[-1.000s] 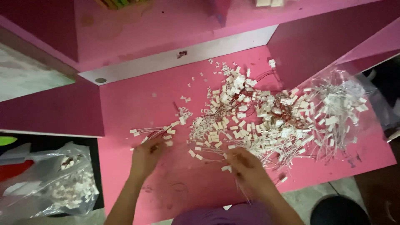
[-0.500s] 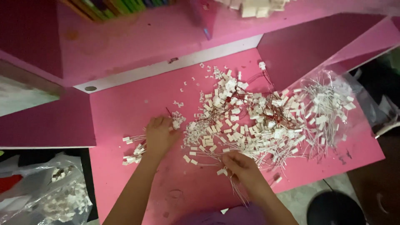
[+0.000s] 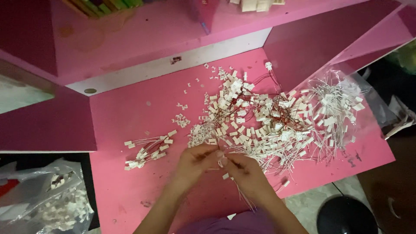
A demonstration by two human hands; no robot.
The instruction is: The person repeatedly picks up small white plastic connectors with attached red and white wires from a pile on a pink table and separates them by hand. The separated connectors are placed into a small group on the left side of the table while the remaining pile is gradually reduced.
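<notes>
My left hand (image 3: 196,162) and my right hand (image 3: 244,171) meet over the front of a pink desk (image 3: 125,112), fingertips touching. Between them they pinch a thin wire with a small white connector (image 3: 223,161). A bundle of thin wires (image 3: 243,197) trails down from under my right hand. Just beyond the hands lies a large heap of white connectors with red and white wires (image 3: 255,117). A small sorted bunch of wired connectors (image 3: 147,149) lies to the left of my left hand.
A clear plastic bag with more wired connectors (image 3: 342,108) lies at the desk's right end. Another plastic bag of white parts (image 3: 52,203) sits below the desk at the left. Pink shelf walls rise behind and at both sides. A dark round stool (image 3: 344,214) stands at the lower right.
My left hand has come back from the small bunch at the left and joined my right hand in front of the heap. The camera view has shifted slightly.
</notes>
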